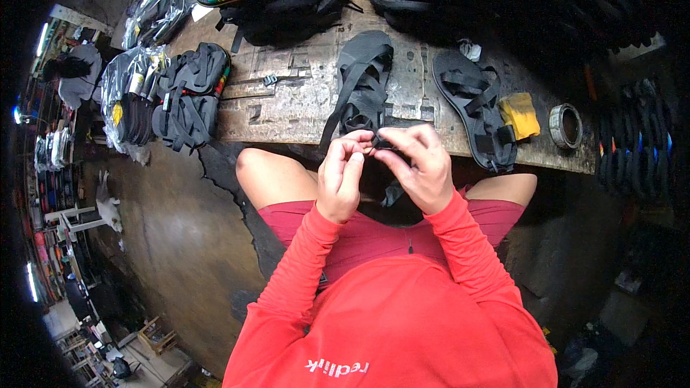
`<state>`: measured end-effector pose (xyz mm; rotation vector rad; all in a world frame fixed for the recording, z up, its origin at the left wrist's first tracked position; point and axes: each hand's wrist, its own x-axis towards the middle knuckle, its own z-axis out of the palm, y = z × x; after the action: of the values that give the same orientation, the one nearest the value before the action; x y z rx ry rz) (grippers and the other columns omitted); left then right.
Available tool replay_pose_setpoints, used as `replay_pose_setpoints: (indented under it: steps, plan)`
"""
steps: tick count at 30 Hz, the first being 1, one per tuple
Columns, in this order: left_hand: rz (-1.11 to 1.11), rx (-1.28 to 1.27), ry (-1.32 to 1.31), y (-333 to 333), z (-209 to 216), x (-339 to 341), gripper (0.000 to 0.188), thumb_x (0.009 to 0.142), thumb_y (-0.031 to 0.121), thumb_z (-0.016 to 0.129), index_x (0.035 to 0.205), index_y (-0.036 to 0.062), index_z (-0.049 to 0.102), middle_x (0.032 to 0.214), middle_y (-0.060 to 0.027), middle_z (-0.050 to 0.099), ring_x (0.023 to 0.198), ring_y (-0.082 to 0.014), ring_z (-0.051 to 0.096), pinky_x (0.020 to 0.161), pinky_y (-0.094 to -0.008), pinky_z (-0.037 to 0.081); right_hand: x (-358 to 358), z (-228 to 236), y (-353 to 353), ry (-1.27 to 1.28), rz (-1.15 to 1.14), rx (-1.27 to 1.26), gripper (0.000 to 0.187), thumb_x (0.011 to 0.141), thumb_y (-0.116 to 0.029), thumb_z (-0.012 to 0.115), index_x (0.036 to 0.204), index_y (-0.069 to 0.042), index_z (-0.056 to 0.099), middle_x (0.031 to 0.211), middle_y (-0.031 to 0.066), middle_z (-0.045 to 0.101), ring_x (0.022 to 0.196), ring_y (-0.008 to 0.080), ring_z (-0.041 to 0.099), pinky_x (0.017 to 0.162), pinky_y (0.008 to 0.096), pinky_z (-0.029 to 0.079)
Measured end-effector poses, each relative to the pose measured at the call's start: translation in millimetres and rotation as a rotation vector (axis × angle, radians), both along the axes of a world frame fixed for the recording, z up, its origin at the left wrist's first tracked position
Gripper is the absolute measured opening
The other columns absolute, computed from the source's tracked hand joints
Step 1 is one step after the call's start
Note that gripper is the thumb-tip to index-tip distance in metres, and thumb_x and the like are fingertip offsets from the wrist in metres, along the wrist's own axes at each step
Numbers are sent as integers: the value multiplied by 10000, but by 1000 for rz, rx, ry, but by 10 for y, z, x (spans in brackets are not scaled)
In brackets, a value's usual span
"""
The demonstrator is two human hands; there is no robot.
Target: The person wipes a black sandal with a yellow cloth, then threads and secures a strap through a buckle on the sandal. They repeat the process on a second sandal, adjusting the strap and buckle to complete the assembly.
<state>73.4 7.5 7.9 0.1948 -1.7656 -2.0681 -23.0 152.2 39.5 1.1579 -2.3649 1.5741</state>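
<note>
A black strap sandal [365, 65] lies on the wooden workbench in front of me, its heel end toward my body. At that heel end, my left hand [343, 176] has thumb and fingers pinched together. Close beside it, my right hand [417, 162] pinches a small black strap end [379, 141]; whether a buckle is on it is too small to tell. The fingertips of both hands almost meet there. A loose strap [332, 123] hangs down at the sandal's left side. To the right lies a second black sandal [471, 97], apart from my hands.
A yellow cloth or pad [520, 116] and a tape roll [565, 127] lie at the bench's right. Bundled sandals [192, 97] and plastic-wrapped ones [129, 100] sit at left. Sandal stacks [287, 11] stand behind. A loose buckle [269, 80] rests on the workbench [287, 111]. A person [77, 75] is far left.
</note>
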Motion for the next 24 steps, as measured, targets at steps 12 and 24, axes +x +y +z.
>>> replay_pose_setpoints:
  steps: [12, 24]
  plan:
    - [70, 297, -235, 369, -76, -130, 174, 984, 79, 606, 1143, 10, 601, 950, -56, 680, 766, -99, 648, 647, -231, 534, 10, -35, 199, -959, 67, -281, 67, 924, -27, 672, 984, 3, 671, 907, 44, 702, 787, 73, 636, 705, 213, 511]
    - [207, -311, 28, 230, 53, -86, 135, 841, -34, 677, 960, 3, 625, 959, -106, 645, 836, -164, 637, 703, -258, 508, 29, -142, 142, -684, -45, -116, 232, 841, -46, 788, 1029, -33, 652, 907, -18, 643, 753, 45, 549, 652, 194, 426]
